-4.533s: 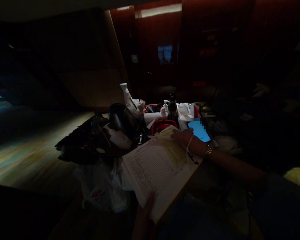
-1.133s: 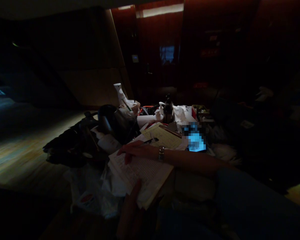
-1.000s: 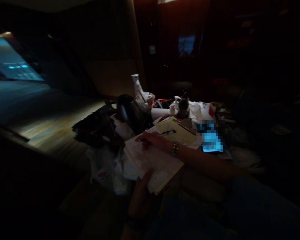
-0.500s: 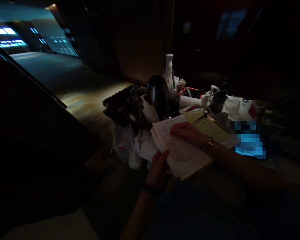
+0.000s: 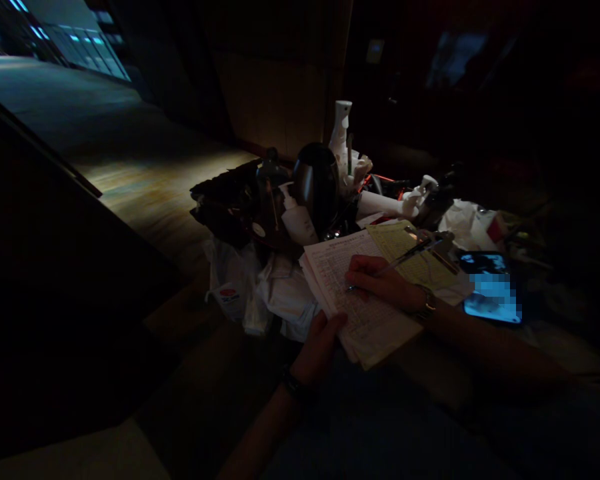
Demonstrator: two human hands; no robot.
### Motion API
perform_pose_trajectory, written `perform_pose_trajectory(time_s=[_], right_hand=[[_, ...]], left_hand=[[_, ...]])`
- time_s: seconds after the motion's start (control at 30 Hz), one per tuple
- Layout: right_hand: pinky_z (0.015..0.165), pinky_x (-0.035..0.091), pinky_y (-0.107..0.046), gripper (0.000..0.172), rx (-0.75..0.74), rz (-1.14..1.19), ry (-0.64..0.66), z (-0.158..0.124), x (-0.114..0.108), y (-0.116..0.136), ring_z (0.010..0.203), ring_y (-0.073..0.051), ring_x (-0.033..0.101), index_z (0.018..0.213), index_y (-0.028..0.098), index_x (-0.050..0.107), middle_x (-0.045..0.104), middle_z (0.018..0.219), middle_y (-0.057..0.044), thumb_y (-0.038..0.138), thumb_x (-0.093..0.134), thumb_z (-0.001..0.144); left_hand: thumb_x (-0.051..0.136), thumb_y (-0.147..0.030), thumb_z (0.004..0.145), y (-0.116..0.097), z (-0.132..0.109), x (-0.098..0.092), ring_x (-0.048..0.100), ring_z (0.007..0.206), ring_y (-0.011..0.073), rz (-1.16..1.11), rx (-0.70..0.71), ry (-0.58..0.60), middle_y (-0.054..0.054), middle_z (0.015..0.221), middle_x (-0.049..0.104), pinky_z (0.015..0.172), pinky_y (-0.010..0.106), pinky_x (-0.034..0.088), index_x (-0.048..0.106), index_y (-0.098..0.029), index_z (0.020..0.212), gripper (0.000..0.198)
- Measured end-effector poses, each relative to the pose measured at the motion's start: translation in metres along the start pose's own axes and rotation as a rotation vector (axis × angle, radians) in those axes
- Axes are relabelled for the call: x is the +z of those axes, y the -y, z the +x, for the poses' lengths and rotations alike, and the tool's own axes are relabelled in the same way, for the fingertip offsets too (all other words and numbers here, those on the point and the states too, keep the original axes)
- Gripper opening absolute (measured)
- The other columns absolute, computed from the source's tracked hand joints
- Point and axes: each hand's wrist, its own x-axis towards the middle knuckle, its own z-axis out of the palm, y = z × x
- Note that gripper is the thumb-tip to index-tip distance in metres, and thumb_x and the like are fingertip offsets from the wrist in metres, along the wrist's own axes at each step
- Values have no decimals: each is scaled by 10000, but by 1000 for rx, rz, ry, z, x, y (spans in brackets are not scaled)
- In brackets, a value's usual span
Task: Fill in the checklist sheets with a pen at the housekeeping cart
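The right hand (image 5: pixel 383 283) pinches a pen (image 5: pixel 406 254) that slants up to the right, its tip on the sheets (image 5: pixel 373 327). The left hand (image 5: pixel 320 341) clasps their near edge.

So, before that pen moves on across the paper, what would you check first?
1. Pen gripped in the right hand, tip on the printed sheets: ok.
2. Left hand pinching the near edge of the printed sheets: ok.
3. Enough light to read the rows: not ok, the scene is very dim.
4. Yellow form clear of the writing spot: ok, it lies beyond the right hand.
5. Which row the tip sits on: cannot tell, the print is too small.
6. Phone lit, beside the right wrist: ok.
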Motion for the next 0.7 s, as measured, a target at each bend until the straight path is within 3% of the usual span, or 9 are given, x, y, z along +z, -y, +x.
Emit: perform_pose_trajectory(time_s=[0.1,0.2,0.43,0.5,0.57,0.63,0.7], right_hand=[[496,303,-223,455,-1,11,0,0,-2,2,491,-86,417,710,183,498,501,527,40,598,626,844],[494,306,-219,448,3,25,-6,-1,-3,3,493,-86,421,731,181,501,497,529,42,599,615,846],[509,327,-226,457,-16,9,-2,1,-1,-2,502,-90,443,736,174,523,511,537,35,611,603,842],[508,326,-227,461,-20,22,8,1,0,-2,504,-90,447,737,174,526,511,540,35,615,599,846],[509,325,-228,463,-22,39,11,1,0,-2,503,-88,446,734,173,524,508,542,35,617,592,849],[505,320,-230,464,-25,50,17,1,0,-2,496,-85,440,729,174,521,502,538,37,618,587,846],[499,313,-232,463,-34,50,27,2,0,-3,490,-84,437,723,176,520,499,533,38,619,583,841]], left_hand=[[802,-331,710,-1,-5,1,685,887,216,33,-5,3,81,1027,738,730,287,547,670,-137,1075,434],[807,-338,674,4,-11,0,641,715,155,50,-51,31,57,930,721,541,224,462,671,-133,1075,470],[877,-464,559,17,-29,3,535,553,95,196,-121,54,13,748,645,480,210,429,664,-108,922,551],[879,-504,574,16,-37,-1,521,542,90,233,-124,85,-7,690,620,504,212,427,670,-113,951,582],[841,-547,648,18,-46,-17,597,650,127,322,-112,89,22,760,671,614,239,480,688,-133,1035,588],[780,-600,719,26,-54,-46,665,937,207,496,-107,55,85,1027,731,840,302,515,695,-168,1150,616],[692,-707,747,40,-60,-84,607,1194,283,669,-181,53,117,1281,676,1036,378,456,698,-186,1210,697]])
